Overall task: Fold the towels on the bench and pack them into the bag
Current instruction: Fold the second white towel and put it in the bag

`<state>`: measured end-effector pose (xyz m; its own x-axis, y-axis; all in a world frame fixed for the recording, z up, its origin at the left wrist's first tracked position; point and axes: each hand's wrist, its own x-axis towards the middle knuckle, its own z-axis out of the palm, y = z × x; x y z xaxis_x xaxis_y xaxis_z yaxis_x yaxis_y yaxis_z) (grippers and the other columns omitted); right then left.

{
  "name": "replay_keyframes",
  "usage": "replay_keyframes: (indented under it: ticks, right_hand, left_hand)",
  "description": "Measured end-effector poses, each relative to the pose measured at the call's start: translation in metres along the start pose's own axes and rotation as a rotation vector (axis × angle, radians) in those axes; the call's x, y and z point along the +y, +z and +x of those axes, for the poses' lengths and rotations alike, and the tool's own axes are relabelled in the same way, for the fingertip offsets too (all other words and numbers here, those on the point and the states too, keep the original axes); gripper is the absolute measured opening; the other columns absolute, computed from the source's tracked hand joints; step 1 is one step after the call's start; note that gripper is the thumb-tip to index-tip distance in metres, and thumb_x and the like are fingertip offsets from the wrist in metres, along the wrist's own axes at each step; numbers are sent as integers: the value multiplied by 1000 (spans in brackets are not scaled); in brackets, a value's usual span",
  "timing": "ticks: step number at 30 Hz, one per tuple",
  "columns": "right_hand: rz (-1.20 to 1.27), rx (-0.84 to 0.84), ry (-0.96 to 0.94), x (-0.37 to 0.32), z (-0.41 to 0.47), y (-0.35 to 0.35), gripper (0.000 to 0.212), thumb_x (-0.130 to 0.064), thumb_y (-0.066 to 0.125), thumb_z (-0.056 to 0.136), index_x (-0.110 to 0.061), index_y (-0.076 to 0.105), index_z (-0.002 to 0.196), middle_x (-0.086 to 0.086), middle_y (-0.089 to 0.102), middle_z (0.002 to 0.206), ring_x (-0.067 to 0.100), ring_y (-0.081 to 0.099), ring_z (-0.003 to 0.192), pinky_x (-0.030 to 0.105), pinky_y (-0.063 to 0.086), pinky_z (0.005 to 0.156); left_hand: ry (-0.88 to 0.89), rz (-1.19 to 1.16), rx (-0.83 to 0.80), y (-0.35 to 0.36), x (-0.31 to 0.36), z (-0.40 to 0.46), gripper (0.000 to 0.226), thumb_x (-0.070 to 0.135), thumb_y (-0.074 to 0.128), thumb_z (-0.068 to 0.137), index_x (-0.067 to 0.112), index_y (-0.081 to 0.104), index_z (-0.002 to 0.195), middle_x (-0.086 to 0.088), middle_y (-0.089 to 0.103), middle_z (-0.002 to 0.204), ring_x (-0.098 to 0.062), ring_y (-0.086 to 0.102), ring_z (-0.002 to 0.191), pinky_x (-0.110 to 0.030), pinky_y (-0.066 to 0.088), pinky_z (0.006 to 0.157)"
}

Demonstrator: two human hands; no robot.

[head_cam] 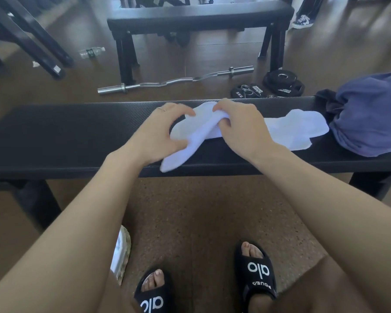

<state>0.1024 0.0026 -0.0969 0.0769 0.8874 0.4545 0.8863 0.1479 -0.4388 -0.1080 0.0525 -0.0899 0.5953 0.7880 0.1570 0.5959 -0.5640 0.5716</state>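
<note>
A white towel point(287, 129) lies crumpled across the middle of the black padded bench point(66, 136), one corner hanging over the near edge. My left hand point(158, 134) grips its left part, thumb and fingers pinched on the cloth. My right hand point(242, 127) is closed on a raised fold of the same towel. A purple-blue towel point(370, 114) sits bunched at the bench's right end, with a dark cloth point(325, 102) beside it. A woven bag point(122, 251) with white cloth inside stands on the floor by my left leg, mostly hidden behind my left arm.
Beyond the bench lie a curl bar point(176, 81), weight plates point(282, 83) and a water bottle point(92, 51) on the wooden floor. A second black bench point(199, 16) stands farther back. My feet in black slides point(255, 269) rest on a speckled mat.
</note>
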Motion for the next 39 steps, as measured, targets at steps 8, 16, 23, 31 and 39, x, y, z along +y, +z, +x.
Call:
replay_keyframes:
  ticks: [8,16,23,31,39]
  right_hand:
    - [127,69,16,-12,0,-5,21,-13,46,86,-12,65,95,1,62,72,25,53,70,39,45,62]
    - [244,27,15,-26,-4,-6,10,-20,52,86,-19,58,78,-5,59,67,12,49,62,28,37,58]
    - [-1,-238,137,6,-6,-28,10,-25,66,83,-16,65,81,-5,62,76,20,56,78,31,37,61]
    - [-211,-376,135,21,66,-56,21,-32,72,82,-19,56,78,2,57,84,29,56,88,32,40,69]
    - [-397,109,123,1,148,-98,21,-25,54,96,-10,62,108,20,65,108,40,59,97,41,44,77]
  left_hand:
    - [-140,-134,48,11,6,-4,11,34,65,93,25,58,94,13,66,89,-7,60,81,-30,48,73]
    - [-92,-58,142,14,22,-8,4,12,48,94,14,51,95,1,59,78,-26,52,72,-40,44,66]
    - [-209,151,352,-25,-10,-21,14,14,39,97,16,53,97,0,51,67,-24,45,62,-35,35,55]
    - [-225,507,334,-97,-32,10,12,19,42,100,13,51,105,-20,60,84,-43,56,74,-46,47,68]
    - [-283,715,631,-189,-23,54,23,12,37,103,2,48,120,-35,59,107,-55,58,96,-57,45,73]
